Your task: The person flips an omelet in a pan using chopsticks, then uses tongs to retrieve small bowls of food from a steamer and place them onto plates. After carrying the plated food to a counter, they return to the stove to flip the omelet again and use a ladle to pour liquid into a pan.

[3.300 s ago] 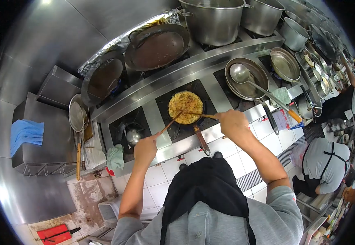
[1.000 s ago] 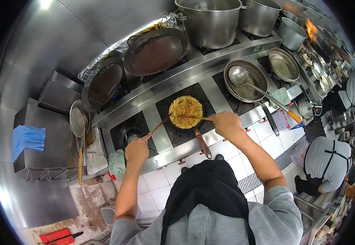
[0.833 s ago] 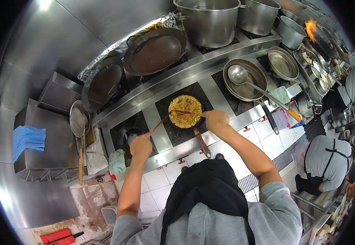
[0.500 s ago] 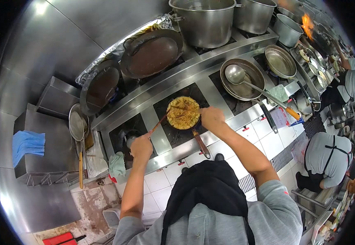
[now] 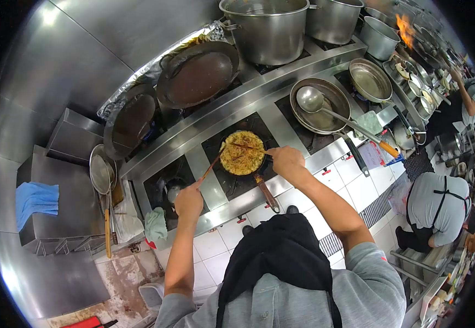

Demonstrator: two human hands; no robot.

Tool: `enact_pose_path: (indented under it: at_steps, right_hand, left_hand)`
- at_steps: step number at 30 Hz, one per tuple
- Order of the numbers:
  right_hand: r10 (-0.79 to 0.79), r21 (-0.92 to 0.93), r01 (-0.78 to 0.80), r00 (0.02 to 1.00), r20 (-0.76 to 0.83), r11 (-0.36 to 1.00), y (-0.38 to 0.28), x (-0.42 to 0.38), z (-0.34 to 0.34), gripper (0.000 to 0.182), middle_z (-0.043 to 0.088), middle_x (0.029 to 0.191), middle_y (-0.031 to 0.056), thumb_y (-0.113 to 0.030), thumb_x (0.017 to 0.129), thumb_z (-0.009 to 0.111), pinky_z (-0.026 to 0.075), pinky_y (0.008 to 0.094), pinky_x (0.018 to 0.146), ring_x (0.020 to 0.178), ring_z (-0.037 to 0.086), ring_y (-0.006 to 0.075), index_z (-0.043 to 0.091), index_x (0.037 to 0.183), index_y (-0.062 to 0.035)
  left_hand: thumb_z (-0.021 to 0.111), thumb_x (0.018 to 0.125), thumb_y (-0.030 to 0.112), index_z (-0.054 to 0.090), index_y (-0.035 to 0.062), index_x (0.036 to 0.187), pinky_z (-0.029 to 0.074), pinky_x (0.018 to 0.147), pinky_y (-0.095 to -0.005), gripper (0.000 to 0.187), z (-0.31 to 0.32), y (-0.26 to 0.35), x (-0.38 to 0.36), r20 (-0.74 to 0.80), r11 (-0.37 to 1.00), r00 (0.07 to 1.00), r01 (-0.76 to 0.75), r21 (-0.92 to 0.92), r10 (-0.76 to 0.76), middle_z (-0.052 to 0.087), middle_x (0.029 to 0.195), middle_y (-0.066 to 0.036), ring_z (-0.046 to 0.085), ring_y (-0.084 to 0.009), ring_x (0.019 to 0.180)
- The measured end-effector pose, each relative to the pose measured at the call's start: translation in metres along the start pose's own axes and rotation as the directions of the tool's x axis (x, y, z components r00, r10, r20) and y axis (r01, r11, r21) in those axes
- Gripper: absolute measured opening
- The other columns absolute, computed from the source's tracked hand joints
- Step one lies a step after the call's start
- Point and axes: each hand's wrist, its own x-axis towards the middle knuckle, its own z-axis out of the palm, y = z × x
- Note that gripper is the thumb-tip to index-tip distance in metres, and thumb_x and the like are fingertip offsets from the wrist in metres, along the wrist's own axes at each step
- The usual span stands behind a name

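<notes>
Worn on a person's head, the single camera looks forward and steeply down past a black apron [image 5: 273, 249], with the left hand [image 5: 188, 201], the right hand [image 5: 288, 163] and a pan of food [image 5: 243, 158] about arm's length away near mid-frame. The wide, round-edged view spans the stove [image 5: 274, 128], from a blue cloth [image 5: 36, 202] at far left to a co-worker [image 5: 437, 205] at right, with a large pot [image 5: 270, 41] cropped at the top.

Restaurant kitchen | gas range [image 5: 259, 121] | large stockpots [image 5: 266, 34] | frying pans [image 5: 320, 105]
</notes>
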Motion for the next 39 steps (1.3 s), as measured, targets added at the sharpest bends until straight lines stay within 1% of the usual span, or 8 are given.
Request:
enact_pose_path:
  at_steps: [11,13,15,19,23,28,30,39]
  right_hand:
    - [0.104,-0.055,-0.105,0.994,-0.026,0.993,0.014,-0.01,-0.019,0.036,0.067,0.088,0.0151,-0.011,0.083,0.047,0.054,0.0391,0.071,0.083,0.066,0.03,0.061,0.115,-0.0213]
    - [0.088,-0.047,-0.089,0.996,-0.011,0.995,0.015,-0.021,-0.026,0.037,0.067,0.087,0.0154,-0.01,0.083,0.047,0.053,0.0393,0.071,0.083,0.066,0.0303,0.061,0.115,-0.0204]
    - [0.114,0.029,-0.111,0.988,-0.108,0.993,0.022,-0.025,-0.026,0.039,0.066,0.088,0.0174,-0.007,0.081,0.048,0.053,0.0398,0.072,0.083,0.066,0.0317,0.061,0.115,-0.0204]
    - [0.15,0.151,-0.132,0.982,-0.116,0.98,0.041,-0.022,0.027,0.044,0.066,0.091,0.0167,-0.008,0.077,0.052,0.052,0.0413,0.075,0.085,0.065,0.0329,0.06,0.117,-0.0233]
    - [0.26,0.241,-0.222,0.956,-0.139,0.945,0.043,-0.028,0.071,0.042,0.065,0.084,0.019,-0.006,0.075,0.056,0.051,0.0416,0.071,0.079,0.064,0.0338,0.062,0.114,-0.021]
    - [0.261,0.211,-0.225,0.952,-0.161,0.951,0.032,-0.035,0.047,0.041,0.065,0.082,0.0188,-0.007,0.077,0.057,0.051,0.0417,0.071,0.077,0.065,0.0336,0.062,0.114,-0.0213]
    - [0.276,0.214,-0.261,0.96,-0.042,0.941,0.026,-0.047,0.021,0.047,0.066,0.095,0.017,-0.008,0.078,0.051,0.051,0.0403,0.078,0.087,0.064,0.0319,0.057,0.122,-0.0244]
    - [0.315,0.211,-0.291,0.945,-0.09,0.933,0.043,-0.032,0.068,0.045,0.067,0.092,0.0117,-0.007,0.076,0.058,0.051,0.0397,0.075,0.084,0.065,0.0296,0.059,0.118,-0.0236]
  left_hand:
    - [0.048,0.088,0.016,0.06,0.0278,0.118,0.05,0.072,-0.0451,0.035,0.028,0.014,0.004,0.048,0.999,0.999,-0.004,-0.032,0.006,0.066,0.088,-0.018,0.063,-0.0356,0.081]
    - [0.047,0.088,0.018,0.06,0.028,0.118,0.05,0.073,-0.045,0.034,0.018,0.02,-0.005,0.03,0.989,0.999,0.025,-0.145,-0.021,0.066,0.09,-0.017,0.063,-0.0356,0.082]
    - [0.047,0.089,0.018,0.06,0.0285,0.118,0.05,0.073,-0.0446,0.034,0.019,0.032,-0.006,0.044,0.986,0.999,0.021,-0.164,-0.014,0.066,0.091,-0.016,0.063,-0.0352,0.083]
    - [0.046,0.09,0.019,0.058,0.03,0.12,0.05,0.075,-0.0435,0.034,0.045,0.046,-0.002,0.074,0.982,0.996,-0.035,-0.185,0.049,0.066,0.097,-0.014,0.062,-0.0344,0.088]
    - [0.046,0.09,0.019,0.056,0.0298,0.122,0.049,0.077,-0.0435,0.035,0.059,0.044,-0.005,0.099,0.971,0.995,0.03,-0.239,-0.006,0.066,0.097,-0.014,0.062,-0.0349,0.089]
    - [0.046,0.09,0.018,0.057,0.0294,0.121,0.049,0.076,-0.0437,0.035,0.051,0.044,-0.007,0.089,0.965,0.996,0.023,-0.26,0.001,0.066,0.095,-0.015,0.062,-0.0352,0.087]
    - [0.046,0.09,0.018,0.058,0.0294,0.12,0.049,0.076,-0.0437,0.035,0.046,0.043,-0.009,0.079,0.963,0.997,0.026,-0.267,-0.005,0.066,0.094,-0.016,0.062,-0.0353,0.086]
    - [0.047,0.09,0.018,0.058,0.0285,0.121,0.049,0.074,-0.0439,0.034,0.057,0.041,-0.016,0.075,0.966,0.997,0.023,-0.257,-0.004,0.066,0.091,-0.015,0.063,-0.035,0.084]
